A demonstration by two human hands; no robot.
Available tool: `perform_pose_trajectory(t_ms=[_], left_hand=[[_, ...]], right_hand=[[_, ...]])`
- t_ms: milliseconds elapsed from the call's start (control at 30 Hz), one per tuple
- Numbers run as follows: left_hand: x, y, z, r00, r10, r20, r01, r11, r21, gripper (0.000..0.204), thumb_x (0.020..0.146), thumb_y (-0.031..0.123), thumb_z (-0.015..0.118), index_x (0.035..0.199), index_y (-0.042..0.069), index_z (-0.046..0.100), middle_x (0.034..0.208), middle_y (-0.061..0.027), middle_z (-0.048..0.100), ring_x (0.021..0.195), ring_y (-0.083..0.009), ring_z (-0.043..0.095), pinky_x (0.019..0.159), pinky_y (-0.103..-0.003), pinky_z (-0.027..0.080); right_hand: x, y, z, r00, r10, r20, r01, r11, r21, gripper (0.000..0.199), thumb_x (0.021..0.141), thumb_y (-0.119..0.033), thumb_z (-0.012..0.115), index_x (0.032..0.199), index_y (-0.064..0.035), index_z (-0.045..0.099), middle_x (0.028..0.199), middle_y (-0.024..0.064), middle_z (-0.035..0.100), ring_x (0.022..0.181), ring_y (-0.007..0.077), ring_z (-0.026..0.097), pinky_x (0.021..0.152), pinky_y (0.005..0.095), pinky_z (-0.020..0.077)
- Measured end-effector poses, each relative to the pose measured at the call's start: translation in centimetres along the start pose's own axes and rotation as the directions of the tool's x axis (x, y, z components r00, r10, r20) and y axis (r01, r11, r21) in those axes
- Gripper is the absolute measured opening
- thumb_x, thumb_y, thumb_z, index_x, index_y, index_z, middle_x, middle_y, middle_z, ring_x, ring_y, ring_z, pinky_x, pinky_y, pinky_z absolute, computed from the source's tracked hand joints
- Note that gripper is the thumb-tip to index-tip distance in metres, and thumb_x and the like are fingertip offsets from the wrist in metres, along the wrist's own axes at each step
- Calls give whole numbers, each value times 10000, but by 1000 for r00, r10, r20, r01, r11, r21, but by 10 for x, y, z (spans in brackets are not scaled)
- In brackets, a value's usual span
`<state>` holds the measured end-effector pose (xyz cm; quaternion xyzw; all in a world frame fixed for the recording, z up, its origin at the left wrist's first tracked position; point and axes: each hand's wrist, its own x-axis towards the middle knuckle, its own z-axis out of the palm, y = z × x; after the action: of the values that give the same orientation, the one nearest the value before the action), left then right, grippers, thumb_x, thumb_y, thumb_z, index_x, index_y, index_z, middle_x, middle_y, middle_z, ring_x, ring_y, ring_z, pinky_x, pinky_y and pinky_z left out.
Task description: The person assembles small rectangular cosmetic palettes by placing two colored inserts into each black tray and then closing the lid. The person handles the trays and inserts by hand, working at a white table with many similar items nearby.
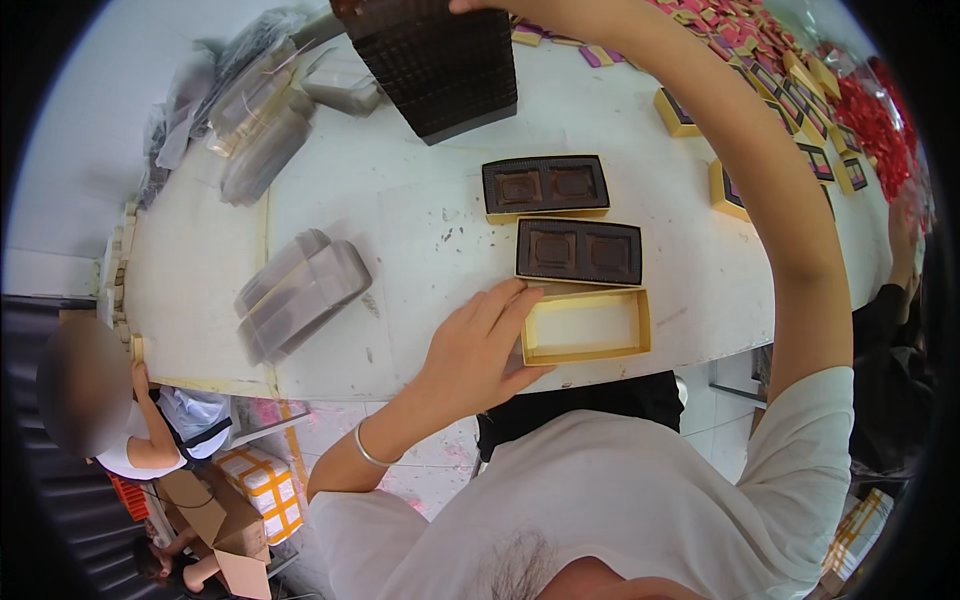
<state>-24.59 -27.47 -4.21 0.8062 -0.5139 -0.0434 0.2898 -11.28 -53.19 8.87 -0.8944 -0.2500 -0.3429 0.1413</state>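
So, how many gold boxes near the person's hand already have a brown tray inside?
2. One filled box lies farthest from the person; the second filled box lies just below it. The empty gold box by the left hand has none. Distant boxes may hold more.

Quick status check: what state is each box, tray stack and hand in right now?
Near gold box: open, empty, no insert.
Middle gold box: brown two-cavity insert seated.
Far gold box: brown insert seated.
Stack of brown inserts: upright on the table.
Left hand: open, resting against the near gold box.
Right hand: at the stack's top, grip hidden.
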Motion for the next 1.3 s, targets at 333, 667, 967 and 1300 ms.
perform_pose_trajectory(t_ms=[333, 667, 967, 1300], left_hand=[[1, -13, 7, 998, -59, -18, 56, 985, -162, 752, 657, 161, 808, 1306, 40, 448, 1185, -150, 537, 1007, -307, 572, 821, -346, 499], [13, -8, 9, 995, -24, 101, 48, 969, -243, 724, 701, 173, 788, 1328, 54, 446, 1228, -134, 477, 966, -285, 583, 771, -338, 513], [16, -8, 1, 975, -65, 214, 133, 939, -317, 730, 692, 111, 787, 1342, 80, 455, 1247, -110, 471, 1018, -254, 561, 794, -319, 511], [24, -10, -8, 949, -91, 301, 207, 902, -380, 736, 646, 44, 797, 1317, 92, 499, 1242, -84, 478, 996, -208, 540, 754, -290, 493]], right_hand=[[-173, -69, -95, 425, 465, 777, -904, 257, 341, 336, 890, -247, 612, 1134, -18, 585, 1001, 13, 629, 987, 133, 573, 850, 297, 458], [-198, -117, -52, 470, 572, 672, -862, 462, 210, 369, 922, -355, 550, 997, 5, 583, 844, 120, 598, 713, 219, 621, 614, 320, 494], [-227, -106, -69, 801, -68, 595, -212, 897, 387, 479, 668, -181, 767, 1095, -18, 620, 1174, 204, 534, 890, 309, 587, 731, 352, 502], [-226, -101, -48, 847, -359, 392, 224, 910, 348, 417, 696, -229, 745, 1012, 27, 650, 736, 43, 312, 567, 170, 431, 500, 298, 413]])
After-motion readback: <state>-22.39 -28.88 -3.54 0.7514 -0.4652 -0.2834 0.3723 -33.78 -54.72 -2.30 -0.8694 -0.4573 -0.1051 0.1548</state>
